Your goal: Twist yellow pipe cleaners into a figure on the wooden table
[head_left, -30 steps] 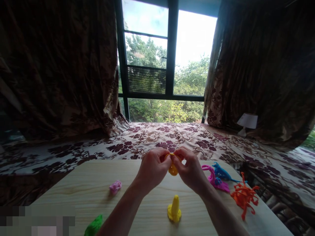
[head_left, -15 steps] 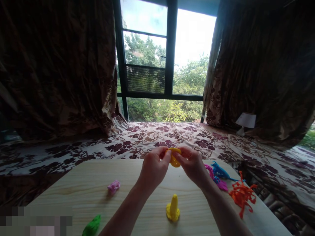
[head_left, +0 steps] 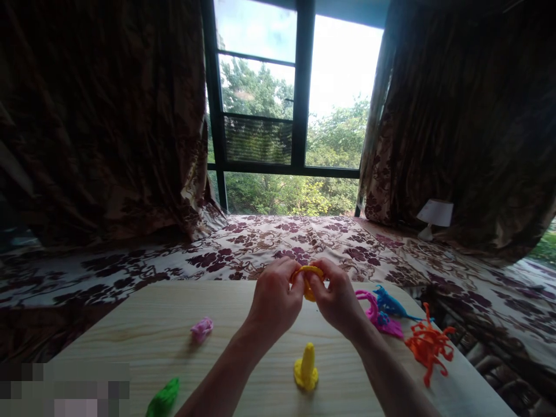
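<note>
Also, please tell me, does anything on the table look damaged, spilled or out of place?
Nothing looks spilled or damaged. The yellow cone stands upright; the orange piece, on the right, sprawls in tangled strands, but that may simply be its shape.

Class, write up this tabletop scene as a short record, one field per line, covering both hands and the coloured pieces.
left hand: fingers on the held yellow piece
right hand: fingers on the same piece
surface: pale wooden table
near centre: yellow cone, upright on a wider base
left side: pink lump, green piece
right side: magenta piece, blue piece, stringy orange piece
background: window, white-shaded lamp
</note>
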Demonstrator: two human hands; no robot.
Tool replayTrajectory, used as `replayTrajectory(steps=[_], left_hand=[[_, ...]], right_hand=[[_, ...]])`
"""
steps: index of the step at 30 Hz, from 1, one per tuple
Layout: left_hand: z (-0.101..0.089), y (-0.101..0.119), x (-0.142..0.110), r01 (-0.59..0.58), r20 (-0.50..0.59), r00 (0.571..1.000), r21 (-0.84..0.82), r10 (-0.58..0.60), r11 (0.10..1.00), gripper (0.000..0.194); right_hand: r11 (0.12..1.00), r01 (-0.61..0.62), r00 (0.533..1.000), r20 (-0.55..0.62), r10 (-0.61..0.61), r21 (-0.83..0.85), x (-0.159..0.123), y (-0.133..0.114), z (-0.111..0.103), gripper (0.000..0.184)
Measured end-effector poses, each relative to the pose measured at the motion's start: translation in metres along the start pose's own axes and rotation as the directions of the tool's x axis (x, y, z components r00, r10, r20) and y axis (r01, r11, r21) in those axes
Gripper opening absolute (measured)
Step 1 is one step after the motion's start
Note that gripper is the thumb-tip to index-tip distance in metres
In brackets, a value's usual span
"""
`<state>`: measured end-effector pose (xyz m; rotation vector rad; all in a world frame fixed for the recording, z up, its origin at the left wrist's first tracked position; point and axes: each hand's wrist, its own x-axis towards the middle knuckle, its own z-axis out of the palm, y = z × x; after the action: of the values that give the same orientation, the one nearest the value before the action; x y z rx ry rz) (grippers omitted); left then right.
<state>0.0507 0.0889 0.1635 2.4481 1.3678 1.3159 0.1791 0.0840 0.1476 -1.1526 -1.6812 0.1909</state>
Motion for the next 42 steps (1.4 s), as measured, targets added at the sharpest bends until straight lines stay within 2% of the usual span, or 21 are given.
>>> replayTrajectory(steps=[2,4,6,9,13,20,26,29,32,36,39,42], left_hand=[[0.003,0.003,-0.001,-0.025,-0.038,0.999,0.071,0.028,0.997,0.018],[0.007,0.002,-0.001,0.006,-0.080,0.997,0.057,-0.002,0.998,0.019],[0.011,-0.002,-0.001,0.079,-0.098,0.992,-0.060,-0.084,0.995,0.021],[0.013,-0.008,0.001,0.174,-0.061,0.978,-0.293,-0.200,0.940,0.022],[0.008,-0.011,0.003,0.191,0.000,0.978,-0.412,-0.209,0.891,0.027],[0.002,-0.011,0.004,0.130,0.014,0.991,-0.381,-0.135,0.915,0.020],[-0.005,-0.005,0.004,0.088,0.035,0.996,-0.365,-0.081,0.927,0.017],[-0.004,-0.003,0.002,0.058,-0.004,0.998,-0.228,-0.061,0.972,0.014],[0.001,0.001,0.000,0.048,-0.066,0.996,-0.063,-0.052,0.997,0.014],[0.006,0.004,-0.002,0.008,-0.132,0.991,0.081,0.002,0.997,0.018],[0.008,0.002,-0.001,0.045,-0.140,0.989,0.015,-0.042,0.999,0.018],[0.008,-0.003,0.000,0.074,-0.089,0.992,-0.122,-0.085,0.990,0.017]], right_hand=[[1.000,-0.026,0.999,-0.031,0.027,0.015,0.000,0.001,0.003,0.010],[0.995,-0.061,0.997,-0.050,0.065,0.074,0.001,0.003,0.005,0.011],[0.980,-0.087,0.995,-0.027,0.093,0.177,0.003,0.007,0.005,0.011],[0.936,-0.103,0.994,0.064,0.086,0.337,0.006,0.011,0.000,0.013],[0.943,-0.082,0.996,0.043,0.072,0.323,0.008,0.012,-0.006,0.014],[0.960,-0.047,0.998,0.043,0.036,0.277,0.007,0.002,-0.012,0.017],[0.977,0.057,0.998,-0.001,-0.058,0.204,0.007,0.000,-0.012,0.011],[0.985,0.060,0.998,-0.024,-0.057,0.163,0.005,-0.001,-0.006,0.010],[0.991,0.017,0.997,-0.077,-0.007,0.131,0.001,-0.002,0.002,0.012],[0.974,-0.084,0.992,-0.076,0.102,0.212,-0.001,0.001,0.008,0.014],[0.925,-0.163,0.985,-0.001,0.174,0.343,0.002,0.005,0.007,0.013],[0.908,-0.158,0.987,0.068,0.143,0.387,0.005,0.007,0.001,0.017]])
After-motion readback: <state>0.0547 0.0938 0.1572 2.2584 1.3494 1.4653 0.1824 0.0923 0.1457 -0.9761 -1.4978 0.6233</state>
